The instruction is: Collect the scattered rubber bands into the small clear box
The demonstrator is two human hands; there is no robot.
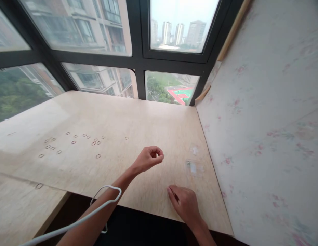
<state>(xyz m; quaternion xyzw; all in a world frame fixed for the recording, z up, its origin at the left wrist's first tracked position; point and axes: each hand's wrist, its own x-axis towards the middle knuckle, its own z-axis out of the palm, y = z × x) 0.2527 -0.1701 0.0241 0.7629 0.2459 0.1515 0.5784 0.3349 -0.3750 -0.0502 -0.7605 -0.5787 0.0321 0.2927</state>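
My left hand [148, 159] hovers over or rests lightly on the middle of the wooden board, thumb and forefinger pinched together. A faint, tiny glint shows at its fingertips, too small to name. Nearer the front edge, my right hand [185, 204] is closed, thumb against curled forefinger; whatever is inside is hidden. To the right lie a clear plastic case [198, 168] with something small and pale in it and another clear plastic piece [194, 149]. Several thin rings [73, 142] are scattered over the left part, with one ring [126, 138] apart from the group.
The pale wooden board [159, 119] runs up to dark-framed windows [174, 61]. A flower-patterned wall [264, 136] borders it on the right. A white cable [79, 221] loops over my left forearm. Another ring [39, 186] lies on the nearer left panel.
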